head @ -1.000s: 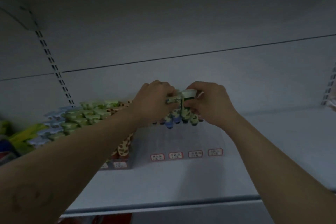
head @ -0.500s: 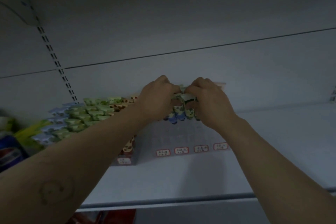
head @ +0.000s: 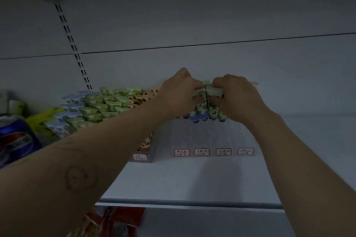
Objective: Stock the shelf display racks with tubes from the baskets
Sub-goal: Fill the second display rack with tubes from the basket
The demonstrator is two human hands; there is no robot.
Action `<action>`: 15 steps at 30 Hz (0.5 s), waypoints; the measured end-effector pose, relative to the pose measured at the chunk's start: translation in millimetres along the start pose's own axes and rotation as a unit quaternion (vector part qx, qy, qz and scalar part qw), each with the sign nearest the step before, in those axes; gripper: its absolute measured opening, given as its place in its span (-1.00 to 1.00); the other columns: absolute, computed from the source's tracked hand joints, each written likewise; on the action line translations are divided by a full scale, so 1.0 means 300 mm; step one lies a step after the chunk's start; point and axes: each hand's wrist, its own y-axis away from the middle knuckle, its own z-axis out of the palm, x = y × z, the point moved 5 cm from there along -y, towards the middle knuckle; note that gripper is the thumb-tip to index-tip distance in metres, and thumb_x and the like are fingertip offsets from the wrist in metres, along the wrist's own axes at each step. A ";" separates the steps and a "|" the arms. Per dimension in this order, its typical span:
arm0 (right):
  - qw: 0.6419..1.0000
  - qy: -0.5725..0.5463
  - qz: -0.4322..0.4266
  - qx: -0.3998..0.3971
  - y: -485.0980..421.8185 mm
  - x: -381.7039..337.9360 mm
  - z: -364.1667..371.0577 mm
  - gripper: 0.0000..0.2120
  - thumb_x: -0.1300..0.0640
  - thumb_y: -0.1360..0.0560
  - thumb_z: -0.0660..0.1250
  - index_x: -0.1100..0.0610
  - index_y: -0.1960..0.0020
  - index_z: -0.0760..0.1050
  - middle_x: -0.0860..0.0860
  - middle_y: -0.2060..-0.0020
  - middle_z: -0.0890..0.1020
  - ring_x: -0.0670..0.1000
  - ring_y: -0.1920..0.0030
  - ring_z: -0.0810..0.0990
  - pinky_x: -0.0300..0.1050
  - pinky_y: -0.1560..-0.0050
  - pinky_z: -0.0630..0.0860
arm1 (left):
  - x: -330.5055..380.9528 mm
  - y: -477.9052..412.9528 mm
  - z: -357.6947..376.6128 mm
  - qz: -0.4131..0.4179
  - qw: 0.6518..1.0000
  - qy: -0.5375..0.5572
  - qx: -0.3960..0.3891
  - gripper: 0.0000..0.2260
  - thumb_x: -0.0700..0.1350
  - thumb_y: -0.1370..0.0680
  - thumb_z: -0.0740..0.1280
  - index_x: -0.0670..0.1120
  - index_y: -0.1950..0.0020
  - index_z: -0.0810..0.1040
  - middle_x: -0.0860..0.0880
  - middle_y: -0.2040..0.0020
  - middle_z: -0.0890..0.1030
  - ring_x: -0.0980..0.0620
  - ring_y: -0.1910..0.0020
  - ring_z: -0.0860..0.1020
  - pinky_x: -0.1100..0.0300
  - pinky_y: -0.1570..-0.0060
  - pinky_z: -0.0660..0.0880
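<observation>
A clear plastic display rack with four red price labels stands on the white shelf. At its back, several small patterned tubes stand upright, blue and green. My left hand and my right hand meet above them, each gripping the flat top ends of the tubes, knuckles toward me. The fingertips are hidden behind the tubes. To the left, a second rack is packed with rows of green, blue and brown tubes.
A blue soda can and yellow-green packets sit at the far left. A slotted upright runs up the back wall. Red packages show below the shelf's front edge. Bare shelf extends to the right.
Both hands have stayed together on the tubes at the back of the clear rack, pressing a little lower. The camera has shifted, so the rack appears further right.
</observation>
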 end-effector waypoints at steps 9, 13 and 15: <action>0.999 -0.020 0.031 -0.039 -0.027 0.002 -0.011 -0.89 0.22 -0.38 0.47 0.15 0.10 0.59 0.05 0.23 0.53 0.03 0.19 0.45 -0.14 0.25 0.34 | 0.004 -0.004 0.009 0.020 0.999 -0.042 -0.023 -0.68 0.07 -0.50 0.39 -0.03 -0.19 0.60 -0.12 -0.04 0.44 -0.10 -0.02 0.49 0.09 0.09 0.46; 0.998 -0.019 0.028 -0.044 -0.037 0.010 -0.008 -0.86 0.21 -0.35 0.49 0.12 0.11 0.60 0.04 0.26 0.51 0.06 0.18 0.48 -0.17 0.24 0.30 | -0.001 -0.004 0.010 0.005 0.999 -0.019 -0.034 -0.67 0.08 -0.50 0.37 0.01 -0.23 0.58 -0.11 -0.02 0.46 -0.07 -0.02 0.49 0.11 0.05 0.46; 0.999 -0.011 0.027 -0.043 -0.035 0.018 -0.007 -0.87 0.18 -0.36 0.50 0.11 0.12 0.59 0.04 0.27 0.50 0.08 0.19 0.49 -0.16 0.24 0.32 | -0.001 -0.004 0.009 0.002 0.999 -0.012 -0.037 -0.67 0.09 -0.51 0.37 0.03 -0.23 0.57 -0.08 0.00 0.43 -0.04 -0.02 0.48 0.15 0.07 0.43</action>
